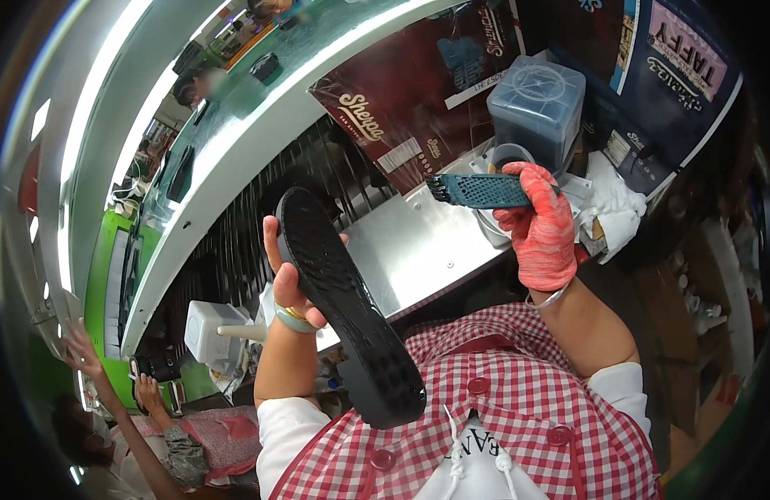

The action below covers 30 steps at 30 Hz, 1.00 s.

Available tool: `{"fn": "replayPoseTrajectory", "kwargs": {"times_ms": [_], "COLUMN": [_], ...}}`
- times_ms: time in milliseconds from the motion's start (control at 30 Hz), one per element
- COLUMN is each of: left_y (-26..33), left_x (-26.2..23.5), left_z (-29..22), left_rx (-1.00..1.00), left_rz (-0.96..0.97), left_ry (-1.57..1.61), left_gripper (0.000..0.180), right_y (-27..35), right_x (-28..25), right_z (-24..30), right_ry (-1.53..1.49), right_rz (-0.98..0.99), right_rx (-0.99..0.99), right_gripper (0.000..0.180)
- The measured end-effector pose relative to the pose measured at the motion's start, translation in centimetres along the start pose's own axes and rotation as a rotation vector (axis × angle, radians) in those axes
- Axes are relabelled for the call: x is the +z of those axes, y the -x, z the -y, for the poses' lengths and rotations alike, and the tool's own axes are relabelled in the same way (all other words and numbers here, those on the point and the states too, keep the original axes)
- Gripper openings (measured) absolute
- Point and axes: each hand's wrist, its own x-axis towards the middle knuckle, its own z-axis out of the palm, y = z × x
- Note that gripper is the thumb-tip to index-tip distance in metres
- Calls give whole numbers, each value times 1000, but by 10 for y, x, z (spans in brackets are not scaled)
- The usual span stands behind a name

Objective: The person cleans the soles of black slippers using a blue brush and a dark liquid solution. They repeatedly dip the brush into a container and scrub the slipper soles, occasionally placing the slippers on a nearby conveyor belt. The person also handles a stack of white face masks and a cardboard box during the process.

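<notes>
You gripped black sole in left hand; gloved right hand clenched brush beside it. Best kept sole steady, strokes even.

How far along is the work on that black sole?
Done: nothing on the black shoe sole shows a finished coat; its tread looks dry and matte. In hand: the left hand holds the sole up, tread showing, while the gloved right hand holds a blue brush beside it, not touching. Left: any brushing of the sole.

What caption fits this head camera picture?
Left hand holds up a black shoe sole; gloved right hand grips a blue brush.
</notes>
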Motion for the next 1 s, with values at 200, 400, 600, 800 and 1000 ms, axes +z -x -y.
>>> {"fn": "replayPoseTrajectory", "kwargs": {"times_ms": [200,400,600,800,1000], "left_y": [-7,-22,-99,-234,-235], "left_x": [3,30,61,70,62], "left_z": [28,47,30,124,171], "left_rx": [-64,-447,-708,-671,-969], "left_rz": [-38,-11,-156,-401,-212], "left_ry": [-78,-152,977,1309,927], "left_gripper": [54,62,71,46,79], "right_y": [-17,-22,-18,-20,-7], "right_x": [-9,-18,-46,-66,-52], "right_z": [8,14,17,20,20], "right_ry": [26,93,110,99,199], "right_rz": [-39,-165,-241,-266,-246], "right_rx": [-34,-118,-228,-302,-285], "right_gripper": [24,25,24,23,24]}}
